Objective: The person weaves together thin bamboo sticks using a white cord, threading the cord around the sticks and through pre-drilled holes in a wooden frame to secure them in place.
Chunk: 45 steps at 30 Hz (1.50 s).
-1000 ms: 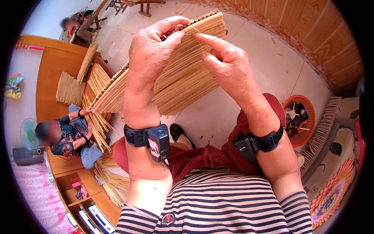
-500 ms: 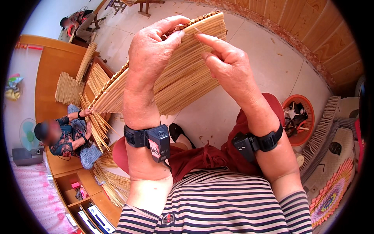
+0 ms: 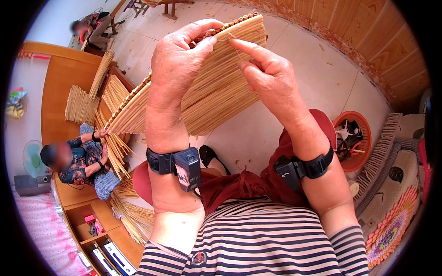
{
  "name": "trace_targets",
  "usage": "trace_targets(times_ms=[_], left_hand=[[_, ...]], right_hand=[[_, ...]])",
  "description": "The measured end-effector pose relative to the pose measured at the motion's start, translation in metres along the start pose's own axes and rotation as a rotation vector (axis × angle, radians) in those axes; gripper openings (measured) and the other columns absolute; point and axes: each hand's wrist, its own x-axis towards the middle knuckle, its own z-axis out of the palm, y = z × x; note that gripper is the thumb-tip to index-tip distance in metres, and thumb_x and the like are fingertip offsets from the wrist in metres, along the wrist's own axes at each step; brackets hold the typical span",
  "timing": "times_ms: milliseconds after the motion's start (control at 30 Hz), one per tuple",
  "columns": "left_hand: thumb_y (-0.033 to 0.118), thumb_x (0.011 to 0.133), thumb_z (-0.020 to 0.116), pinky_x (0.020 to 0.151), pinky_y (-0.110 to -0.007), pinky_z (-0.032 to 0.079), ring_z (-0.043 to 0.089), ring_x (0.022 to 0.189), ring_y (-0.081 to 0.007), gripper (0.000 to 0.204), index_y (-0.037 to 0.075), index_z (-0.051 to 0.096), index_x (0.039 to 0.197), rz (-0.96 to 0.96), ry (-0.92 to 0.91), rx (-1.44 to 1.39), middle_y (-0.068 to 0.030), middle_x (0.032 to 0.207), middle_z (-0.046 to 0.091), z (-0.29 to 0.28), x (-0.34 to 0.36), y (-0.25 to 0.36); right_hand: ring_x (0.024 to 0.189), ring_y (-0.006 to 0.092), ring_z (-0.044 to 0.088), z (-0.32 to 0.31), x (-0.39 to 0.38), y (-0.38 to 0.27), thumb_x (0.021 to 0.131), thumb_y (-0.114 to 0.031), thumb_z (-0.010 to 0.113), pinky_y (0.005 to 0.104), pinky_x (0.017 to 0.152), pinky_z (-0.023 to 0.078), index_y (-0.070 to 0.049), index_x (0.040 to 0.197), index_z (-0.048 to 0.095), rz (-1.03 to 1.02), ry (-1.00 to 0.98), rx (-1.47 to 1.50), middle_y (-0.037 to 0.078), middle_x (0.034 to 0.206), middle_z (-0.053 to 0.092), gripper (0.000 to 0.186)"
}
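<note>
A mat of pale straw-coloured stalks (image 3: 216, 87) slants across the view in front of me, its stalk ends lined up along the upper edge. My left hand (image 3: 177, 57) is closed on that upper edge, thumb on the near face and fingers behind it. Close by on the right, my right hand (image 3: 271, 76) pinches a thin needle-like strand (image 3: 236, 49) between forefinger and thumb. The strand's tip lies against the mat near my left thumb. Whether it passes between the stalks, I cannot tell.
Left, a seated person (image 3: 76, 161) has hands at the mat's far end, beside loose stalks (image 3: 117, 149). A smaller stalk mat (image 3: 80, 105) lies beyond. Another person (image 3: 94, 30) sits at the back. An orange basket (image 3: 366, 129) with tools stands right, near a cushioned seat (image 3: 391, 184).
The mat's right edge has shifted very slightly to the left. Both my hands keep nearly the same place and grip.
</note>
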Motion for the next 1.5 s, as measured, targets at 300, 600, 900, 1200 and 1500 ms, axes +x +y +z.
trace_targets(times_ms=[300,600,900,1200,1500], left_hand=[[0.007,0.092,0.068,0.075,-0.019,0.051,0.063,0.084,-0.0056,0.025,0.004,0.071,0.117,0.011,0.029,0.017,-0.0007,0.096,0.07,0.004,-0.003,0.002],[0.004,0.092,0.067,0.077,-0.019,0.05,0.061,0.086,-0.0053,0.024,0.003,0.071,0.116,-0.003,0.038,0.037,-0.0003,0.098,0.069,0.009,-0.009,0.005],[-0.001,0.091,0.066,0.079,-0.021,0.05,0.062,0.088,-0.0069,0.024,0.003,0.072,0.114,0.023,0.104,0.008,-0.0018,0.1,0.071,0.02,-0.029,0.015],[0.007,0.085,0.069,0.074,-0.028,0.057,0.073,0.081,-0.0177,0.022,0.012,0.076,0.105,0.221,0.204,0.142,-0.0079,0.097,0.075,0.037,-0.055,0.023],[-0.003,0.089,0.064,0.083,-0.023,0.052,0.066,0.092,-0.0084,0.024,0.001,0.073,0.111,0.146,0.135,0.144,-0.0052,0.103,0.074,0.041,-0.067,0.032]], right_hand=[[0.065,0.0071,0.058,0.0,0.001,-0.001,0.087,-0.006,0.057,0.0255,0.064,0.052,-0.008,0.125,0.068,-0.021,0.001,-0.043,0.007,0.077,0.069,0.039],[0.055,0.0013,0.043,-0.001,-0.003,-0.011,0.09,-0.001,0.055,0.0187,0.049,0.036,-0.001,0.128,0.065,0.054,-0.009,0.125,-0.005,0.069,0.054,0.039],[0.055,0.0024,0.052,-0.022,-0.006,-0.028,0.088,-0.007,0.062,0.0198,0.049,0.04,0.004,0.113,0.069,0.315,-0.095,0.489,-0.001,0.067,0.061,0.028],[0.048,0.0009,0.041,-0.028,-0.041,-0.035,0.091,-0.003,0.057,0.018,0.043,0.033,0.0,0.128,0.062,0.264,-0.059,0.231,-0.005,0.064,0.053,0.037],[0.056,0.0018,0.045,-0.04,-0.055,-0.034,0.092,-0.005,0.058,0.0192,0.052,0.039,-0.003,0.132,0.061,0.257,-0.13,0.139,-0.007,0.068,0.052,0.04]])
